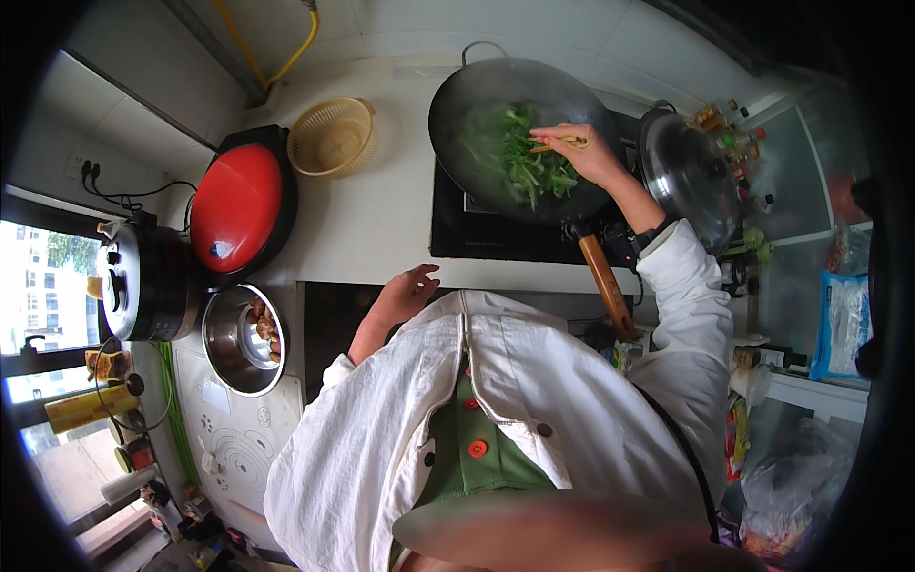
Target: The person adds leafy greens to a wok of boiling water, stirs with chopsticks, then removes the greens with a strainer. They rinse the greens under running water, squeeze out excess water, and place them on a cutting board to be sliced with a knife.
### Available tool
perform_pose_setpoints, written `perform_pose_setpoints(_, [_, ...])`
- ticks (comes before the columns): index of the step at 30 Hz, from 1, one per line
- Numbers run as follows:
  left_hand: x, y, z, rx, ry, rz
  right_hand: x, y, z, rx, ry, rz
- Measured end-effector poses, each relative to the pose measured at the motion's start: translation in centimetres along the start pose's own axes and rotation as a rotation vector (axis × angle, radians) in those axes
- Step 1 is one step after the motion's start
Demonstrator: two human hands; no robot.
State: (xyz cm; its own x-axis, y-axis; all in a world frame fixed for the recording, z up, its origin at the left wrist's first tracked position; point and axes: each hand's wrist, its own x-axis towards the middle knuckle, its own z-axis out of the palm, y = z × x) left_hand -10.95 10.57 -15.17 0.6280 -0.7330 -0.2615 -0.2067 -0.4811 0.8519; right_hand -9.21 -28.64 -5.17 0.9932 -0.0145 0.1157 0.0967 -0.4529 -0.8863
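Note:
My right hand [575,150] grips a pair of wooden chopsticks [550,145] over a large dark wok [465,182]. The chopstick tips are at the leafy greens [532,171], which lie in the wok with steam around them. The wok rests on a black cooktop [457,239], its wooden handle [605,282] pointing towards me. My left hand [414,292] hangs at the counter's front edge, its fingers partly curled and apart, with nothing in it.
A beige plastic basket [339,111], a red-lidded electric pan [236,207] and a black electric cooker [157,279] stand on the left. Near them, a steel bowl [225,357] holds brown mushrooms. Right of the wok are a domed lid [675,168] and several bottles [740,143].

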Motion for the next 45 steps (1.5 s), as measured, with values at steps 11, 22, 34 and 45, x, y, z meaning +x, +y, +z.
perform_pose_setpoints(11, [0.8, 0.5, 0.1, 0.033, -0.020, -0.014, -0.5, -1.6, -3.4, 0.137, 0.001, 0.299])
perform_pose_setpoints(22, [0.6, 1.0, 0.1, 0.087, -0.021, -0.039, 2.3, -3.8, 1.1, 0.272, -0.050, 0.183])
perform_pose_setpoints(34, [0.1, 0.0, 0.4, 0.085, 0.010, -0.036, 1.3, -2.5, -5.4, -0.085, 0.315, 0.093])
perform_pose_setpoints(45, [0.1, 0.7, 1.2, 0.148, 0.013, -0.046, -0.6, -2.4, -4.9, 0.013, -0.011, 0.261])
